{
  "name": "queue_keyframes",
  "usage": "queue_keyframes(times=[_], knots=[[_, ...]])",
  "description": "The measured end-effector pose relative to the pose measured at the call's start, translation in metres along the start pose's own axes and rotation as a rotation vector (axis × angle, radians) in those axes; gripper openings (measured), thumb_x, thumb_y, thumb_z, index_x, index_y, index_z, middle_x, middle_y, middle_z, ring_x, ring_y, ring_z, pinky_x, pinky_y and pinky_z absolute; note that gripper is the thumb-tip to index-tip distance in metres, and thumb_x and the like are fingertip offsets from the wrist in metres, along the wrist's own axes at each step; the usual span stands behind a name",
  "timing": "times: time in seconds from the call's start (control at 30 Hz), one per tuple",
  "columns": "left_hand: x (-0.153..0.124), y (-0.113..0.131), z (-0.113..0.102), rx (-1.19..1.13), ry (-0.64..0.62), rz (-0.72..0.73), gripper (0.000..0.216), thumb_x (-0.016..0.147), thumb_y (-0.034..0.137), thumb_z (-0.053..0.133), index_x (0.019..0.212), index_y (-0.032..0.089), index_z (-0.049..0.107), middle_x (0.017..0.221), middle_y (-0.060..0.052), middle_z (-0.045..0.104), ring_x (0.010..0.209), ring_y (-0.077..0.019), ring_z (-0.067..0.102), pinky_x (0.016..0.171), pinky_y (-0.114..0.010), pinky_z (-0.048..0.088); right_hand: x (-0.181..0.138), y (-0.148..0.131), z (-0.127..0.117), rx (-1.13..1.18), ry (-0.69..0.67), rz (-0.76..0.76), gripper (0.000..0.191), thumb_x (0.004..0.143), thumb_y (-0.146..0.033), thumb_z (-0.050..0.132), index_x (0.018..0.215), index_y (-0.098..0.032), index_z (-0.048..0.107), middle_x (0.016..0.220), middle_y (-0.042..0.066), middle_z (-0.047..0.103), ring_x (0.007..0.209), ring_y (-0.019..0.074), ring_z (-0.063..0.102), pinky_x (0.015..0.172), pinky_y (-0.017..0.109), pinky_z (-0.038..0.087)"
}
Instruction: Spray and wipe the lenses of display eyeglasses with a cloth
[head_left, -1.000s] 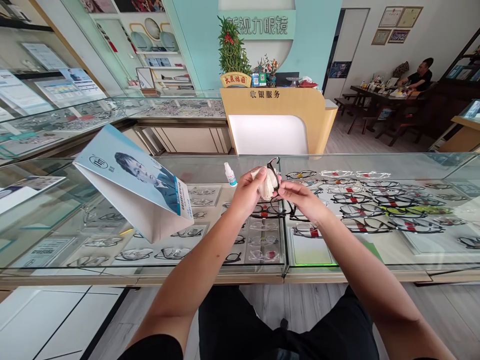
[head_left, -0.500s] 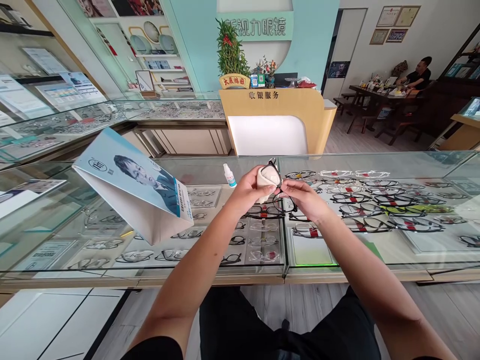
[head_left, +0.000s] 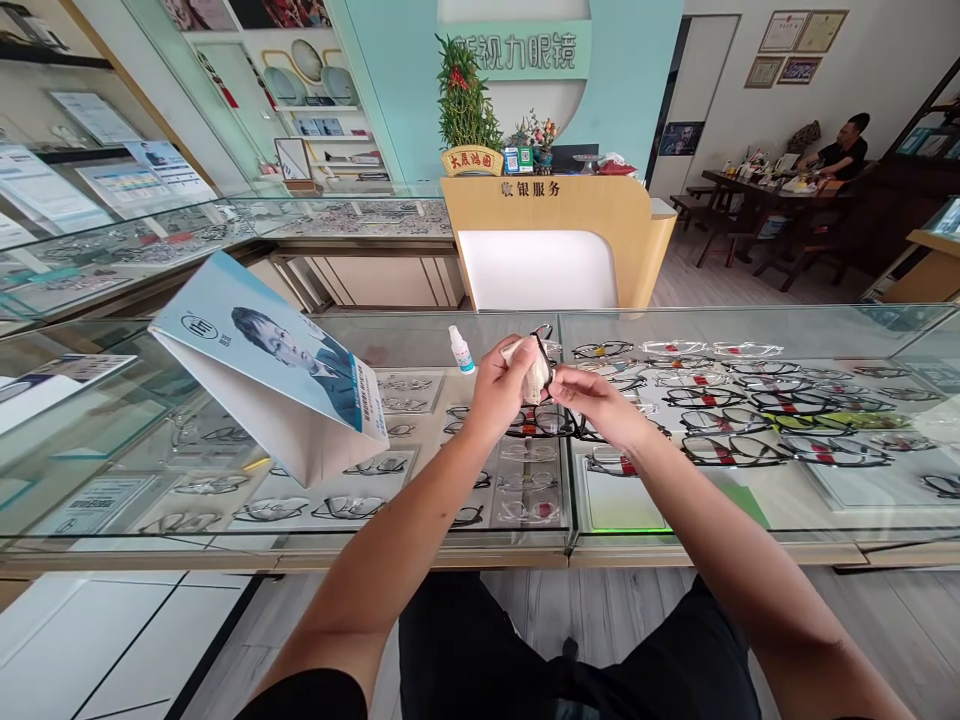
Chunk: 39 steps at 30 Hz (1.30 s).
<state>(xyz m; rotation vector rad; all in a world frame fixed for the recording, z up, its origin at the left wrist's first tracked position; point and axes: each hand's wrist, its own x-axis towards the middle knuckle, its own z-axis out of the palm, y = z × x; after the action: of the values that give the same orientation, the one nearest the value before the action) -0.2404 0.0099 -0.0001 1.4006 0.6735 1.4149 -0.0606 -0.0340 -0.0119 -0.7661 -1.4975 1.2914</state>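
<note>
Over the glass counter [head_left: 420,335] my left hand [head_left: 501,388] is closed round a cream cleaning cloth [head_left: 534,368], pressing it on one lens of a pair of black-framed glasses [head_left: 551,405]. My right hand [head_left: 592,402] pinches the frame of the same glasses from the right. The two hands meet just above the counter top. Part of the frame is hidden by the cloth and my fingers.
A small white spray bottle [head_left: 460,351] stands on the glass left of my hands. A large blue tent-shaped sign [head_left: 270,365] sits further left. Several glasses lie in the case below [head_left: 750,410]. A yellow service desk [head_left: 551,235] is behind; a person sits at a far table [head_left: 840,150].
The cloth and glasses shifted slightly between my hands as the cloth rubbed the lens; the hands stayed together over the same spot of the counter.
</note>
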Motion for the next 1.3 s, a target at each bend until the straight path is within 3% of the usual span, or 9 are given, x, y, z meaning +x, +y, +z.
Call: queue_keyframes(times=[0.13, 0.3, 0.43, 0.6, 0.8, 0.97, 1.1, 1.3], knots=[[0.007, 0.000, -0.007, -0.050, -0.056, -0.032, 0.066, 0.082, 0.083, 0.091, 0.078, 0.021, 0.068, 0.068, 0.000, 0.060, 0.061, -0.0133, 0.056, 0.055, -0.027, 0.046, -0.001, -0.008, -0.002, -0.023, 0.056, -0.043, 0.050, 0.091, -0.076, 0.087, 0.087, -0.026, 0.087, 0.098, 0.004, 0.069, 0.104, 0.0257, 0.062, 0.104, 0.040, 0.047], [0.014, 0.004, -0.024, -0.125, -0.188, -0.175, 0.063, 0.074, 0.068, 0.104, 0.106, 0.018, 0.080, 0.089, -0.004, 0.079, 0.075, -0.0184, 0.071, 0.067, -0.030, 0.058, -0.003, -0.018, -0.006, -0.015, 0.099, -0.082, 0.050, 0.088, -0.075, 0.090, 0.079, -0.026, 0.086, 0.099, 0.005, 0.067, 0.105, 0.0271, 0.062, 0.106, 0.041, 0.047], [0.013, 0.007, -0.027, -0.094, -0.270, -0.169, 0.060, 0.074, 0.053, 0.107, 0.115, 0.018, 0.081, 0.097, -0.006, 0.081, 0.079, -0.0185, 0.073, 0.069, -0.029, 0.059, -0.003, -0.017, -0.006, 0.018, 0.111, -0.078, 0.047, 0.088, -0.072, 0.091, 0.079, -0.026, 0.085, 0.100, 0.005, 0.067, 0.103, 0.0262, 0.060, 0.105, 0.039, 0.047], [0.005, 0.007, -0.011, -0.084, -0.201, -0.130, 0.064, 0.066, 0.047, 0.112, 0.109, 0.021, 0.072, 0.089, -0.001, 0.078, 0.071, -0.0162, 0.073, 0.063, -0.026, 0.058, 0.000, -0.005, -0.003, 0.097, 0.083, -0.049, 0.045, 0.088, -0.070, 0.092, 0.085, -0.026, 0.086, 0.097, 0.003, 0.069, 0.099, 0.0238, 0.060, 0.101, 0.037, 0.047], [-0.005, 0.010, 0.001, -0.005, -0.060, -0.023, 0.061, 0.083, 0.074, 0.096, 0.086, 0.022, 0.064, 0.067, 0.004, 0.063, 0.051, -0.0103, 0.054, 0.046, -0.025, 0.043, -0.001, -0.001, 0.008, 0.004, 0.031, -0.080, 0.051, 0.094, -0.076, 0.085, 0.087, -0.025, 0.083, 0.098, 0.003, 0.066, 0.100, 0.0240, 0.061, 0.100, 0.038, 0.046], [0.000, 0.005, -0.003, -0.022, 0.004, 0.028, 0.067, 0.091, 0.084, 0.083, 0.074, 0.023, 0.060, 0.063, 0.002, 0.056, 0.053, -0.0122, 0.050, 0.049, -0.028, 0.043, -0.002, -0.003, 0.011, -0.036, 0.054, -0.112, 0.053, 0.095, -0.078, 0.083, 0.087, -0.026, 0.083, 0.100, 0.004, 0.062, 0.097, 0.0236, 0.057, 0.099, 0.038, 0.047], [0.008, 0.001, -0.007, -0.075, 0.026, 0.042, 0.061, 0.088, 0.082, 0.087, 0.085, 0.024, 0.072, 0.071, 0.001, 0.064, 0.063, -0.0144, 0.060, 0.059, -0.029, 0.049, 0.000, -0.003, 0.000, -0.007, 0.156, -0.134, 0.050, 0.093, -0.076, 0.086, 0.083, -0.027, 0.082, 0.107, 0.005, 0.064, 0.108, 0.0268, 0.060, 0.108, 0.041, 0.048], [0.015, 0.005, -0.021, -0.081, 0.068, 0.024, 0.059, 0.085, 0.080, 0.091, 0.104, 0.025, 0.079, 0.082, -0.003, 0.077, 0.074, -0.0186, 0.072, 0.063, -0.029, 0.055, 0.000, -0.013, -0.016, 0.138, 0.278, -0.131, 0.047, 0.087, -0.074, 0.092, 0.083, -0.029, 0.080, 0.113, 0.007, 0.074, 0.122, 0.0310, 0.066, 0.108, 0.042, 0.052]])
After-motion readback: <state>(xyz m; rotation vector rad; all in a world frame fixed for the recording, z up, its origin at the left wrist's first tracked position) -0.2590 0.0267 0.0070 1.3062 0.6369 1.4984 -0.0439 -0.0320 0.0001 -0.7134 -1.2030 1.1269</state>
